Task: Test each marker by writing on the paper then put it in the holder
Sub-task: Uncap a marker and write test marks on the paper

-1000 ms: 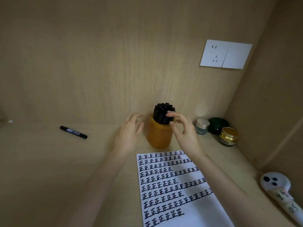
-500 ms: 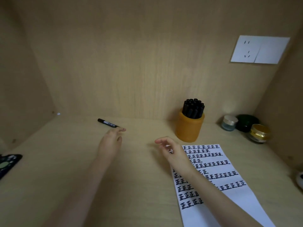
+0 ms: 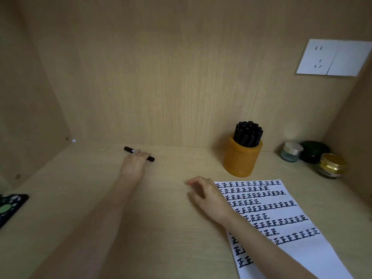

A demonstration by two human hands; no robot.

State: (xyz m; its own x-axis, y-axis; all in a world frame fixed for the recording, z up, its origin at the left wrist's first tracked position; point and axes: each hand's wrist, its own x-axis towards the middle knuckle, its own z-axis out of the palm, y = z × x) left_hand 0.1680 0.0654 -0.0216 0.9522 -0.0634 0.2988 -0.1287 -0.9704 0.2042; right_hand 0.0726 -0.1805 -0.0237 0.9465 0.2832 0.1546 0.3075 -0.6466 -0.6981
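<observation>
progress: nearly done, by the look of it. The orange holder is packed with capped black markers, and the paper just in front of the holder carries many rows of the same written character.
left to do: one black marker lies loose on the wooden desk, well to the left of the holder and near the back wall. It likely needs uncapping, a test stroke on the paper, recapping, then a slot in the holder. The holder looks crowded, so fitting it in may be tight.
left hand: left hand reaches out to the loose marker, fingers laid over its middle and touching it. Marker lies flat on the desk, both ends sticking out past the fingers. Whether the hand has closed on it I cannot tell; fingers look loosely curled, not a firm grasp.
right hand: right hand sits at the paper's top left corner, in front and left of the holder. Fingers loosely curled, half open, holding nothing. Palm edge overlaps the paper; cannot tell if it presses down.
blank space: bottom right of the paper is bare, room for more strokes.
</observation>
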